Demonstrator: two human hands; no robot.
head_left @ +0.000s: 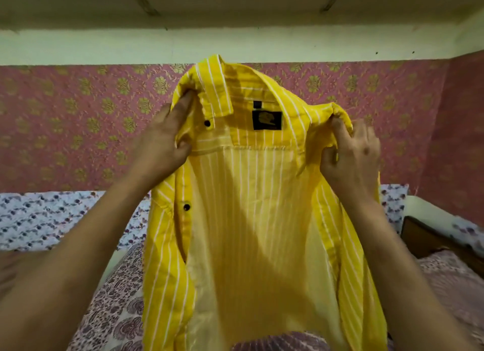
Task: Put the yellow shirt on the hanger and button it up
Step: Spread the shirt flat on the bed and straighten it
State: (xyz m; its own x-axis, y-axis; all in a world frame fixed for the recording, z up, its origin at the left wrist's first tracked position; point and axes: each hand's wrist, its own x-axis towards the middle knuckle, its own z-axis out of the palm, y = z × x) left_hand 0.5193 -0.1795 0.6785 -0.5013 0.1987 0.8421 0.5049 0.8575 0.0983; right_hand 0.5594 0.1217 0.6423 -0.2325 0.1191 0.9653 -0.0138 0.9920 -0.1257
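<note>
Left hand (pixel 167 135) grips the yellow shirt (pixel 251 219) at one shoulder, right hand (pixel 351 151) pinches the other shoulder. Shirt hangs open between both hands, unbuttoned, black label (pixel 266 120) at the collar between them. Below the hands, a floral bedsheet (pixel 52 219); beyond them, pink patterned wall (pixel 78 120).

The yellow shirt (pixel 251 206), white-striped with black buttons, hangs open and upright, inside facing the camera.
</note>
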